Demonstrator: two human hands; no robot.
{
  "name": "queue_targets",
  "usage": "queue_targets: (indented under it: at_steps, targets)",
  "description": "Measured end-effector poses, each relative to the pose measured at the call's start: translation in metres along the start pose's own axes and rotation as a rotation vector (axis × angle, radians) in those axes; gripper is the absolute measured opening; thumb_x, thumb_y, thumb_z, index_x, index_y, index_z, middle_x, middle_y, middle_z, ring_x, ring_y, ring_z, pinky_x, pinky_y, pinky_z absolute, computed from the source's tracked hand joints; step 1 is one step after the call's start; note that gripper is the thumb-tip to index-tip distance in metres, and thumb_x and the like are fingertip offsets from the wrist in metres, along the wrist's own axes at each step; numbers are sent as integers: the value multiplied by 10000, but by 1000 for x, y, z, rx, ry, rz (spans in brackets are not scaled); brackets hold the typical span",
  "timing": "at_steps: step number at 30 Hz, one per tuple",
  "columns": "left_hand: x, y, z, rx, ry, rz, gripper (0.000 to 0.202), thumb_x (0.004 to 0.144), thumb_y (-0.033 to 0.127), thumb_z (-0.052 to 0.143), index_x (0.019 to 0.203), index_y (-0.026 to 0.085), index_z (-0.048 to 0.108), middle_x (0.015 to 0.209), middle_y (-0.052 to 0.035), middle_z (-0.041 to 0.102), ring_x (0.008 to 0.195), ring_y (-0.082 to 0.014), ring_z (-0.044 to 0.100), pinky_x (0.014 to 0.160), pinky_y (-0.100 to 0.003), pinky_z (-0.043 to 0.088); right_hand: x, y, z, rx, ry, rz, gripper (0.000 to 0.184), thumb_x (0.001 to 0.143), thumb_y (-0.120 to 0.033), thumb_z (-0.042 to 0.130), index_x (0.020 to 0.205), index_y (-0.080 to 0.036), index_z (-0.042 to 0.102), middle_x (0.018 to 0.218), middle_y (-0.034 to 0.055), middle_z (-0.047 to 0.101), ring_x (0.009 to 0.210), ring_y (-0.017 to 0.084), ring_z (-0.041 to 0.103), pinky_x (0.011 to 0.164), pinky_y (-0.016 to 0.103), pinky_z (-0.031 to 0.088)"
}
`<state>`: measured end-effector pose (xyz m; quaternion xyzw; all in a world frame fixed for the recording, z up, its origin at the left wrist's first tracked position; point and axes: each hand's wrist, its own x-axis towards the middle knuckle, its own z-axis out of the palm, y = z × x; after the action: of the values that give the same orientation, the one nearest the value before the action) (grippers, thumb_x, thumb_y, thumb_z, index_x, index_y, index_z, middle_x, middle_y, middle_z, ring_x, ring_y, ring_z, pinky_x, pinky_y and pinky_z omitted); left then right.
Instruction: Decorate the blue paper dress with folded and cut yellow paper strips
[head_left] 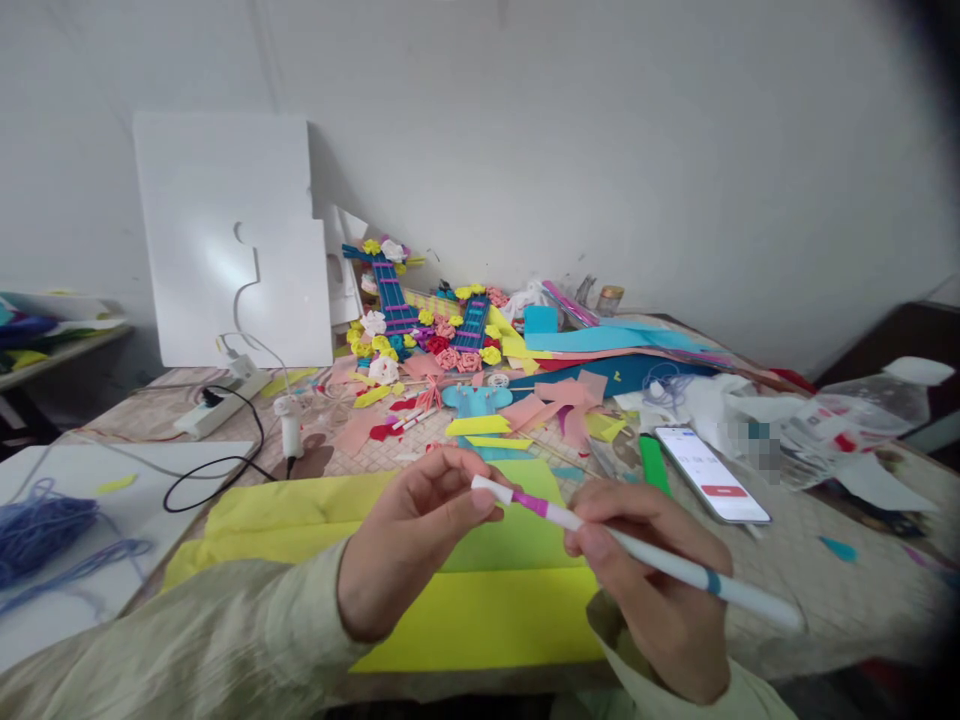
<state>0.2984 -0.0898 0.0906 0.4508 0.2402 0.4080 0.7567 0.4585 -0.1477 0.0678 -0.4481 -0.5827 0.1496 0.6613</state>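
My left hand (pixel 424 535) is closed in a pinch on a short white cylinder (pixel 491 489). Whether this is a pen cap or a small roll cannot be told. My right hand (pixel 652 570) grips a white pen (pixel 750 601) with a teal band and a purple section near its front end. That front end points left and meets the cylinder, or lies just at its opening. Below both hands lie a light green sheet (pixel 510 535) and a bright yellow sheet (pixel 487 622), with folded yellow material (pixel 285 510) to the left.
Paper scraps (pixel 577 400) and colourful paper flowers (pixel 446 357) cover the table's back. A glue gun (pixel 289 425) stands left near a power strip (pixel 225 402). Blue yarn (pixel 45 530) lies far left. At right are a phone (pixel 712 475), a green strip (pixel 654 463) and plastic bags (pixel 795 430).
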Motion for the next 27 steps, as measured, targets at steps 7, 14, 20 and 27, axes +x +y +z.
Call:
queue_targets:
  at_steps: [7,14,20,27]
  targets:
    - [-5,-1,-7,617,-15,308,81,731,156,619,804,175,650,762,-21,670,715,-123,604,659,-216,472,4,0,-4,-80,-188,-108,146,696,-119,610,801,-217,584,691,6,640,641,154,622,544,245,492]
    - [-20,5,-13,1088,-201,582,130,750,99,591,859,162,622,758,-12,692,692,-85,633,647,-130,460,4,-2,-7,67,-408,-188,216,701,-59,589,852,-213,571,691,7,621,585,120,588,500,217,450]
    - [-23,4,-17,1240,-337,445,136,825,142,486,919,163,583,707,0,646,633,-84,587,600,-152,427,2,16,0,160,-466,-107,144,729,-126,590,831,-222,555,669,-10,610,565,103,561,492,206,425]
    - [8,20,-74,1661,-14,268,298,882,291,303,886,174,577,718,-20,654,652,-134,589,658,-239,428,10,24,11,-142,-852,294,418,869,-372,400,542,-160,552,433,-22,520,426,75,503,454,185,372]
